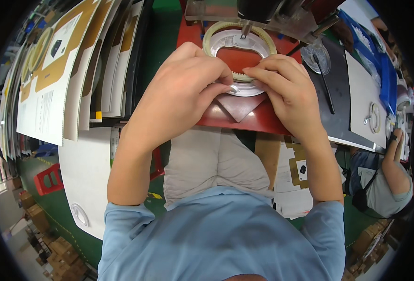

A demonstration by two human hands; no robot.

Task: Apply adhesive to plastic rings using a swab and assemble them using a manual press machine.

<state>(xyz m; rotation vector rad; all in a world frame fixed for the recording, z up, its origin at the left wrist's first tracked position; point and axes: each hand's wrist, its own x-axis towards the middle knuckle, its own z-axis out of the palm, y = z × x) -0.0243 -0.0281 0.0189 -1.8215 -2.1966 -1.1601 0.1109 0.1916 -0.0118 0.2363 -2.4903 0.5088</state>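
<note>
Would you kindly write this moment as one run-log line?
Left hand: fingertips at near-left edge of white ring; right hand: fingertips at near-right side; cream toothed ring: overlapping white ring; red work surface: beneath rings

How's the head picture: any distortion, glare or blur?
Head view: black corners, fisheye bending toward the rim; soft sheen on the red surface; far cartons look soft; left hand, right hand and white ring look fairly sharp.

Head cam looks down, nr L hand (183,84), R hand (289,89).
</note>
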